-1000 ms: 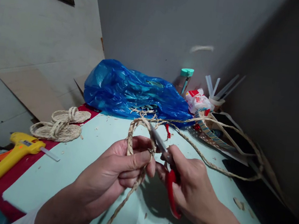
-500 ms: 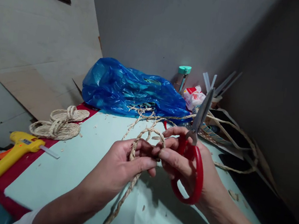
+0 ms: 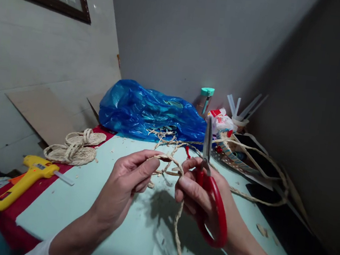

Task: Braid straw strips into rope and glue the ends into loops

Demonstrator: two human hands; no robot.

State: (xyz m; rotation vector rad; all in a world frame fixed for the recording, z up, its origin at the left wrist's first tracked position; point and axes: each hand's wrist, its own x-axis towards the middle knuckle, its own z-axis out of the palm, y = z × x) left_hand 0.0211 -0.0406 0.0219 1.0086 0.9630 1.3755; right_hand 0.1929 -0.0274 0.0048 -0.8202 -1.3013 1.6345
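Between my hands stretches a short span of braided straw cord [image 3: 172, 159], with a loose length hanging down toward the table's front edge. My left hand [image 3: 125, 182] pinches the cord between thumb and forefinger. The fingertips of my right hand [image 3: 199, 190] close on the cord too, while red-handled scissors [image 3: 218, 213] hang in the same hand, blades pointing up. Behind my fingers, more cord runs across the table and loops out to the right. Two small woven straw slippers [image 3: 75, 148] lie at the left.
A yellow glue gun [image 3: 27, 179] with a clear stick rests on the red cloth at left. At the back lies a blue plastic bag [image 3: 147, 108] with straw in it. Behind stand a green-lidded container [image 3: 205, 98] and a cup of glue sticks [image 3: 239, 121]. Straw scraps [image 3: 262, 230] lie right.
My hands have moved apart, drawing the cord's loop out into a flatter span. The hanging length now falls from my right hand instead of my left. The view has tilted up slightly.
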